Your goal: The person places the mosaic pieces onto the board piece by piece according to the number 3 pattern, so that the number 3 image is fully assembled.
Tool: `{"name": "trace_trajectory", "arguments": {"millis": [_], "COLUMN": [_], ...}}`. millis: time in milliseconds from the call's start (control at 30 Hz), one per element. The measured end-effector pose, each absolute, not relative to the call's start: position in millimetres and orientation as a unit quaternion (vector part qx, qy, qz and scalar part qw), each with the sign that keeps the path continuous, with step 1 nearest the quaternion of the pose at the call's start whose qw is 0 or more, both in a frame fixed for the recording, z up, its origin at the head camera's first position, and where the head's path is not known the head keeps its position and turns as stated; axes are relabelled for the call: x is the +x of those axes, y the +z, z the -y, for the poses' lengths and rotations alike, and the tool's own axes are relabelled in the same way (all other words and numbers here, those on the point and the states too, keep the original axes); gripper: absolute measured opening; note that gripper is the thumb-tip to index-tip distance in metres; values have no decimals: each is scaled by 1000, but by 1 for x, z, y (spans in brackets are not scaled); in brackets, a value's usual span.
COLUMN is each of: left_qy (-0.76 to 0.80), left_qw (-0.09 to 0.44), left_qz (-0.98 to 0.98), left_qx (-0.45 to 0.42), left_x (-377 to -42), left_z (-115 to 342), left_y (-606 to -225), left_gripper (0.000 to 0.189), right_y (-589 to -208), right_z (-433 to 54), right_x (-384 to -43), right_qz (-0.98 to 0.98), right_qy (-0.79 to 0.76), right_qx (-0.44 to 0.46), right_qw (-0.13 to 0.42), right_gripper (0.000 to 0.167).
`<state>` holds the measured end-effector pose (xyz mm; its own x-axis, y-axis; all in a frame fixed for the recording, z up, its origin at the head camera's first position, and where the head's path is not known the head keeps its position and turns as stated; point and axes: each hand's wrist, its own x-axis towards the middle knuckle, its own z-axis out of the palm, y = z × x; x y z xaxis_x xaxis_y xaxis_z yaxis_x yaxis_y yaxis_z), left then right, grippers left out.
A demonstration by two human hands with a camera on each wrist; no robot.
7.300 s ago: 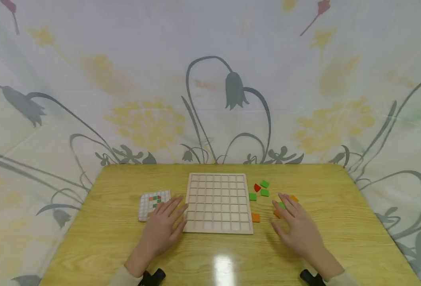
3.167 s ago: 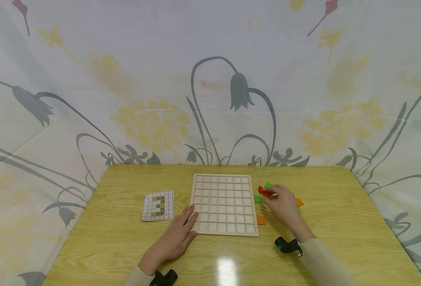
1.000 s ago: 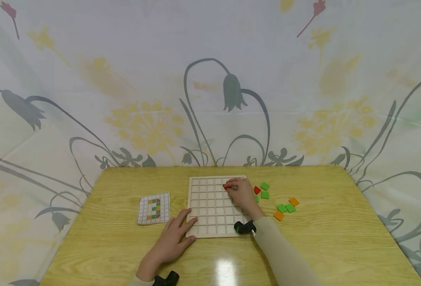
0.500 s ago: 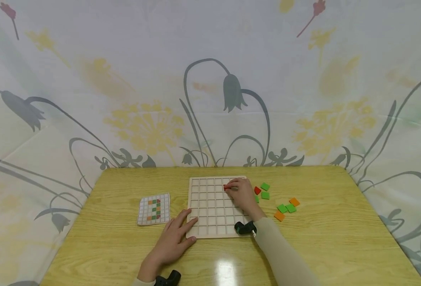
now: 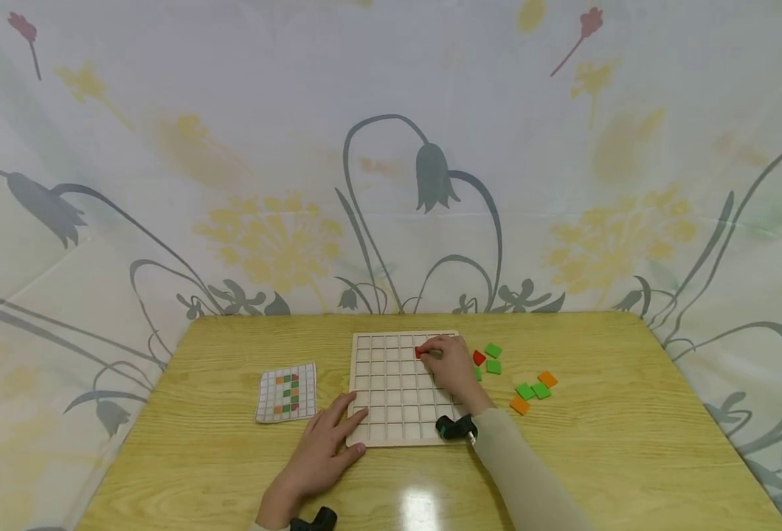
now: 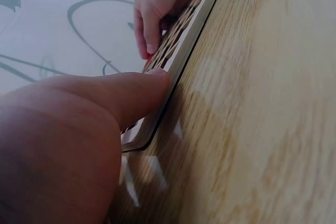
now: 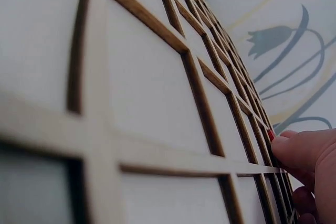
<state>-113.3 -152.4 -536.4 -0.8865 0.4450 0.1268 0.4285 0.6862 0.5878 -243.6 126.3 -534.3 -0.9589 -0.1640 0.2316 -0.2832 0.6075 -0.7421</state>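
Observation:
A pale wooden board (image 5: 384,398) divided into square cells lies mid-table. My right hand (image 5: 454,369) pinches a red quarter-round tile (image 5: 418,352) between thumb and fingertips, down at a cell in the board's upper right part. Only a sliver of that red tile (image 7: 271,135) shows past my thumb in the right wrist view. My left hand (image 5: 318,453) rests with fingers spread over the board's lower left edge. In the left wrist view, the left thumb (image 6: 142,93) lies along the board's near edge.
Left of the board lies a gridded card (image 5: 285,393) printed with green, orange and red squares. To the right are another red tile (image 5: 479,358), several green tiles (image 5: 493,366) and orange tiles (image 5: 547,378). A flower-patterned cloth (image 5: 391,184) hangs behind the table.
My right hand, earlier open over the tiles at right, picked up a red tile and brought it left onto the board. My left hand moved from beside the card to the board's edge.

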Motion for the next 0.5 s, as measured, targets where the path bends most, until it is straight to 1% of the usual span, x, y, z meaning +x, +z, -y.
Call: {"name": "trace_trajectory", "arguments": {"millis": [133, 333, 500], "left_qy": [318, 322, 325], "left_qw": [2, -2, -11], "left_qz": [-916, -915, -913], "left_qx": [244, 243, 248], "left_x": [-113, -112, -111], "left_z": [152, 152, 152], "left_y": [-536, -535, -536], "left_gripper": [51, 50, 50], "right_y": [-533, -533, -536], "right_z": [-127, -127, -129], "right_x": [-244, -244, -243], "right_qz": [898, 900, 877], "right_qy": [415, 411, 465], "right_qx": [124, 123, 109], "right_qw": [77, 74, 63], "right_gripper": [7, 7, 12]}}
